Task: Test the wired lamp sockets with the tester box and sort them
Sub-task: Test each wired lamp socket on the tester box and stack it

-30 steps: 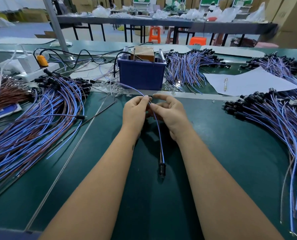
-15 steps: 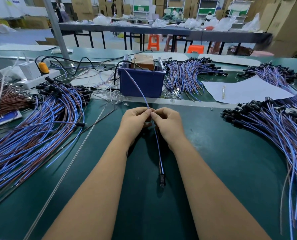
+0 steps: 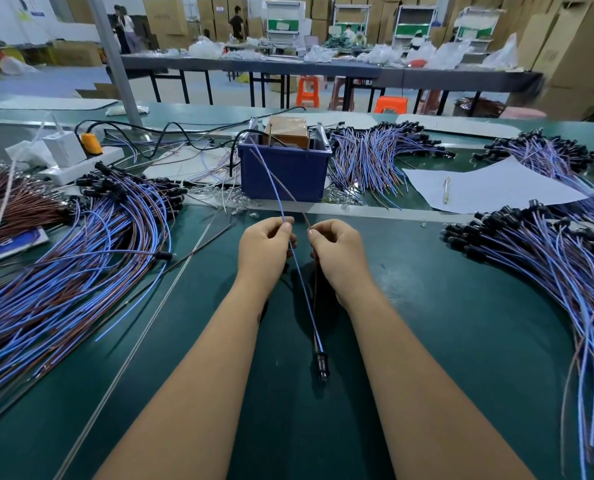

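My left hand (image 3: 265,249) pinches the blue wire (image 3: 302,289) of one lamp socket, and my right hand (image 3: 337,254) pinches its brown wire (image 3: 297,206). The two wires spread apart above my hands and rise toward the blue tester box (image 3: 283,173). The black socket (image 3: 321,365) hangs at the low end of the wires between my forearms, close to the green table (image 3: 444,323). The wire tips near the box are too thin to tell if they touch it.
Big piles of blue and brown wired sockets lie at left (image 3: 74,258) and right (image 3: 548,258), with another behind the box (image 3: 375,157). A white sheet with a pen (image 3: 489,187) lies right of the box. A power strip (image 3: 70,161) sits far left.
My hands have moved slightly apart, splitting the blue and brown wires, and the wire ends have risen toward the tester box. The view has tilted upward.
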The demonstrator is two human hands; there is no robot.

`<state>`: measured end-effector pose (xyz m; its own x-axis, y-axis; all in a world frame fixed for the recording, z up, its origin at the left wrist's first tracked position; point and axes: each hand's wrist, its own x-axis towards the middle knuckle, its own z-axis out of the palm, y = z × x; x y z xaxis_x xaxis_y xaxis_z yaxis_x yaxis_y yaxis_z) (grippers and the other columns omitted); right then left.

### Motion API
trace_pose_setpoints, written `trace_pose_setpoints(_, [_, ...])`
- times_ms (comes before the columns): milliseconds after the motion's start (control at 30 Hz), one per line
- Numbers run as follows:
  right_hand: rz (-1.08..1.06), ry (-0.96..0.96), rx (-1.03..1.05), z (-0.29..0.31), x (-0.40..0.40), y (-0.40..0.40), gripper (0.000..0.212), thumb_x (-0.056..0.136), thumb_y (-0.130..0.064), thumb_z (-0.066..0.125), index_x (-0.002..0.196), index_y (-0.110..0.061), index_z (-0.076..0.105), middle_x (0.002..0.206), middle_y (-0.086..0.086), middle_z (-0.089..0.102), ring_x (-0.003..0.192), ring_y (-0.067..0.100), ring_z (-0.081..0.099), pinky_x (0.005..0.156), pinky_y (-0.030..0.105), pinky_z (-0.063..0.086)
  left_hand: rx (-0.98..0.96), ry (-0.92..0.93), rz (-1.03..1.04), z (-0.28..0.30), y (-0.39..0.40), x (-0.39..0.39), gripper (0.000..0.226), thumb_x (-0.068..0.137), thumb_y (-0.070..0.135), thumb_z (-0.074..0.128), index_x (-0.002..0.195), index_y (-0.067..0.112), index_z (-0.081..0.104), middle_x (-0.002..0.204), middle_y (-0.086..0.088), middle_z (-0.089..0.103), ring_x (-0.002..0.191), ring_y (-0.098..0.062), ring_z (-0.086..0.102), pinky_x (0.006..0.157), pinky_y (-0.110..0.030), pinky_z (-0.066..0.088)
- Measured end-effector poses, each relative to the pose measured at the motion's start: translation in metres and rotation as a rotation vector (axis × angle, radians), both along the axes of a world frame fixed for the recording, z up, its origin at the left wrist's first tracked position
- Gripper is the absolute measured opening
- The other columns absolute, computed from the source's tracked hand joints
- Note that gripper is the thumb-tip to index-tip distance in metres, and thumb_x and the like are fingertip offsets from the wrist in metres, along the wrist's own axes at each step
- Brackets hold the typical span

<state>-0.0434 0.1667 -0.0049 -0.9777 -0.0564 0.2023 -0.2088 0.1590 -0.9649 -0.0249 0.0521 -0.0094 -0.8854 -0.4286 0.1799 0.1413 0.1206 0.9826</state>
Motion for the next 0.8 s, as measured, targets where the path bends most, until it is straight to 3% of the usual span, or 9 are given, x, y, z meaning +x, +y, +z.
trace_pose_setpoints(100, [-0.044, -0.046, -0.091, 0.001, 0.001, 0.0, 0.014, 0.095, -0.012, 0.055, 0.082, -0.015, 0.058, 0.071, -0.001, 0.058, 0.049, 0.002, 0.054, 0.052, 0.022, 0.047, -0.043, 0.032, 0.066, 0.0, -0.001, -0.001, 0.019, 0.096, 0.012, 0.053, 0.099, 0.026, 0.066, 0.068, 0.004, 0.063, 0.069, -0.013, 0.059, 0.075, -0.034, 0.053])
trace_pose_setpoints(200, [-0.087, -0.057, -0.14, 0.003, 0.002, 0.001, 0.015, 0.097, -0.012, 0.052, 0.083, -0.016, 0.056, 0.073, 0.001, 0.056, 0.045, 0.001, 0.052, 0.046, 0.02, 0.046, -0.094, 0.047, 0.096, 0.0, -0.001, -0.001, 0.027, 0.096, 0.013, 0.052, 0.118, 0.02, 0.066, 0.065, 0.005, 0.059, 0.062, -0.01, 0.053, 0.065, -0.023, 0.048])
trace_pose_setpoints(300, [-0.124, -0.07, -0.163, 0.004, 0.003, 0.001, 0.015, 0.097, -0.012, 0.051, 0.084, -0.016, 0.055, 0.073, 0.0, 0.055, 0.045, 0.002, 0.051, 0.047, 0.02, 0.047, -0.112, 0.044, 0.119, -0.002, -0.002, -0.002, 0.032, 0.096, 0.014, 0.051, 0.126, 0.017, 0.063, 0.067, 0.0, 0.056, 0.06, -0.011, 0.047, 0.054, -0.016, 0.04])
trace_pose_setpoints(433, [-0.149, -0.103, -0.17, 0.005, 0.003, 0.001, 0.012, 0.097, -0.011, 0.05, 0.087, -0.013, 0.056, 0.073, 0.0, 0.055, 0.047, 0.005, 0.051, 0.048, 0.02, 0.047, -0.127, 0.029, 0.12, -0.001, -0.002, 0.0, 0.034, 0.096, 0.014, 0.05, 0.126, 0.018, 0.063, 0.07, -0.005, 0.052, 0.065, -0.016, 0.044, 0.06, -0.027, 0.04])
trace_pose_setpoints(533, [-0.168, -0.112, -0.174, 0.004, 0.001, 0.002, 0.01, 0.097, -0.011, 0.051, 0.09, -0.01, 0.057, 0.073, -0.001, 0.055, 0.044, 0.003, 0.051, 0.047, 0.02, 0.047, -0.111, 0.014, 0.155, 0.0, -0.004, -0.001, 0.034, 0.095, 0.013, 0.049, 0.125, 0.018, 0.065, 0.066, 0.0, 0.05, 0.063, -0.015, 0.042, 0.058, -0.026, 0.039])
trace_pose_setpoints(667, [-0.189, -0.101, -0.153, 0.005, -0.001, 0.002, 0.013, 0.097, -0.011, 0.052, 0.085, -0.013, 0.057, 0.071, -0.002, 0.055, 0.045, 0.003, 0.052, 0.054, 0.027, 0.051, -0.143, -0.02, 0.219, 0.0, -0.013, 0.0, 0.029, 0.093, 0.011, 0.046, 0.108, 0.01, 0.07, 0.044, 0.014, 0.035, 0.042, -0.007, 0.028, 0.042, -0.018, 0.026])
trace_pose_setpoints(733, [-0.189, -0.082, -0.124, 0.005, -0.001, 0.0, 0.017, 0.096, -0.012, 0.053, 0.08, -0.017, 0.057, 0.069, -0.004, 0.056, 0.049, 0.008, 0.054, 0.06, 0.035, 0.054, -0.183, -0.025, 0.225, 0.002, -0.014, 0.002, 0.025, 0.092, 0.01, 0.045, 0.082, 0.013, 0.067, 0.04, 0.011, 0.028, 0.041, -0.009, 0.023, 0.043, -0.023, 0.022])
trace_pose_setpoints(800, [-0.193, -0.061, -0.088, 0.005, -0.001, -0.002, 0.019, 0.096, -0.013, 0.054, 0.078, -0.019, 0.057, 0.067, -0.005, 0.056, 0.055, 0.014, 0.055, 0.066, 0.041, 0.056, -0.224, -0.039, 0.225, 0.003, -0.014, 0.002, 0.024, 0.092, 0.011, 0.045, 0.08, 0.015, 0.065, 0.041, 0.01, 0.028, 0.043, -0.011, 0.023, 0.044, -0.023, 0.021])
